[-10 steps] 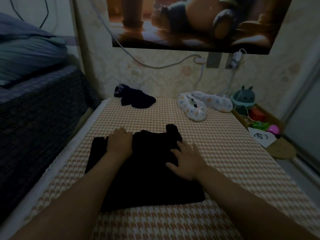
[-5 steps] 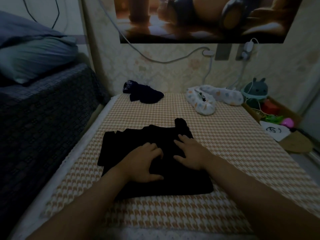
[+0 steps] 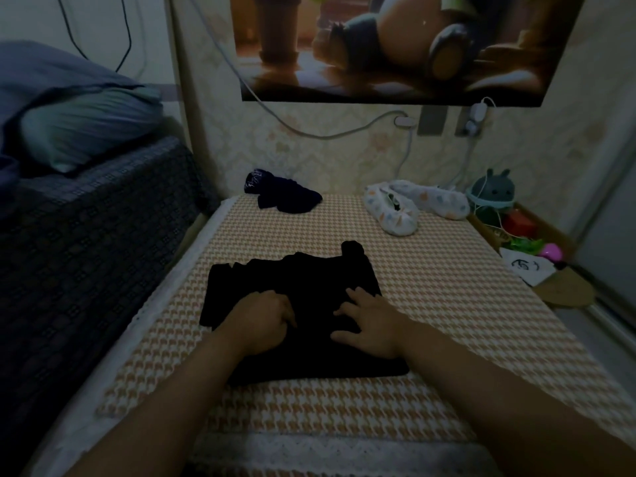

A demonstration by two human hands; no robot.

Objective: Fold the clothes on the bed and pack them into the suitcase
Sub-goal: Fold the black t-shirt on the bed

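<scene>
No writing can be read for certain. The white paper sheet (image 3: 525,268) to the right of the bed (image 3: 447,287) bears black hand-drawn marks, illegible. The far dark crumpled garment (image 3: 285,197) carries a blurred white print.

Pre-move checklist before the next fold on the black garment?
1. Right hand flat on black garment: ok.
2. Left hand grip on the fabric: cannot tell, fingers curled, too dark.
3. Garment edges squared: not ok, a bunched bit sticks out at the far edge.
4. Other clothes folded: not ok, dark garment and white patterned clothes lie crumpled farther back.
5. Suitcase position: cannot tell, out of view.
</scene>
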